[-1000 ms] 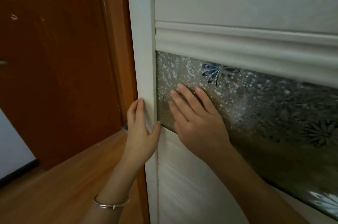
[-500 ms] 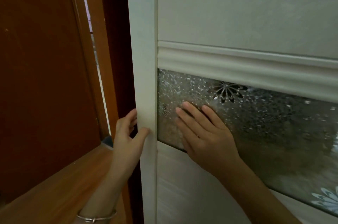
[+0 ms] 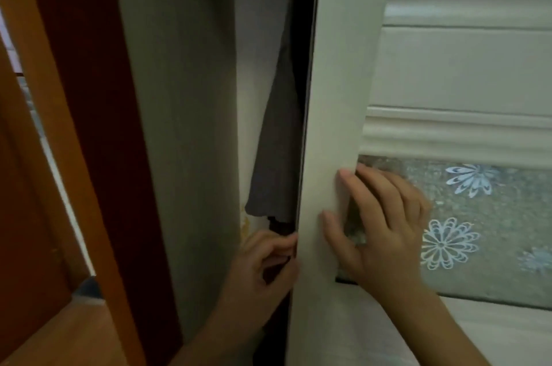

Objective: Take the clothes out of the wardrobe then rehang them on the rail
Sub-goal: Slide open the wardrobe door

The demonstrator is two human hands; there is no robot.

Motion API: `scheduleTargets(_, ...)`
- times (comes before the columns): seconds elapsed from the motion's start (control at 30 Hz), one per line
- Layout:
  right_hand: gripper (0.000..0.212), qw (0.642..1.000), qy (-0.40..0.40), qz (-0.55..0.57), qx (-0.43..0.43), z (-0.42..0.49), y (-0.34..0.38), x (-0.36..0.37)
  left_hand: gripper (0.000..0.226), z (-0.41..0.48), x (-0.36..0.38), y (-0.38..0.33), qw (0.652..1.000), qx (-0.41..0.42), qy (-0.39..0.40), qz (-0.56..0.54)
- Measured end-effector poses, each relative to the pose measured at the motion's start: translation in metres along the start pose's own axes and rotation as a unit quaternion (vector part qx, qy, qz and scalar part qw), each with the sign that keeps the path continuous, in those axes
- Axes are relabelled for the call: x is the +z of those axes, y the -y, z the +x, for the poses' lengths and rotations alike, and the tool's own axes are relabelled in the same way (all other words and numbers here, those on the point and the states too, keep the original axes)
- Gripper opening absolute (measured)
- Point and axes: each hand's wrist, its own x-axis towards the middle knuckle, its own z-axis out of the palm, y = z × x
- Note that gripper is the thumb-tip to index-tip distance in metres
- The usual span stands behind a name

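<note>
**Head view: wardrobe door standing part-open, both hands on it.**
The left hand curls its fingers round the door's leading edge. The right hand lies spread and flat across the stile and the frosted glass panel. A grey garment hangs inside the gap, just beside that edge, and the rail is out of sight. Likely hazards: the hem may catch on the door as it travels, the curled fingers may be nipped if the door rebounds, and a hard push would load the glass.
</note>
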Motion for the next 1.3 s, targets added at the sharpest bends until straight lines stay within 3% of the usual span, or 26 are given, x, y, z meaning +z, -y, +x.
scheduleTargets(0.17,0.047,0.997,0.021,-0.058,0.048,-0.009,-0.038,-0.039,0.016,0.025,0.046,-0.002,0.992,-0.028,0.103,-0.074)
scheduleTargets(0.27,0.048,0.992,0.054,-0.092,0.070,-0.014,-0.058,-0.063,0.035,0.038,0.077,-0.004,0.983,-0.066,0.148,-0.083)
scheduleTargets(0.4,0.053,0.982,0.091,-0.116,0.120,-0.019,-0.079,-0.086,0.035,0.049,0.115,-0.016,0.977,-0.057,0.193,-0.067)
scheduleTargets(0.53,0.058,0.975,0.083,-0.131,0.162,-0.019,-0.096,-0.099,0.036,0.050,0.152,-0.028,0.977,-0.013,0.210,-0.022)
scheduleTargets(0.7,0.065,0.955,0.091,-0.163,0.231,-0.021,-0.115,-0.112,0.031,0.057,0.199,-0.036,0.960,-0.027,0.273,-0.061)
scheduleTargets(0.9,0.067,0.926,0.093,-0.150,0.334,-0.022,-0.139,-0.133,0.032,0.060,0.245,-0.049,0.950,0.022,0.308,-0.042)
scheduleTargets(1.3,0.069,0.876,0.117,-0.204,0.422,-0.019,-0.188,-0.168,0.018,0.063,0.321,-0.071,0.932,0.036,0.359,-0.023)
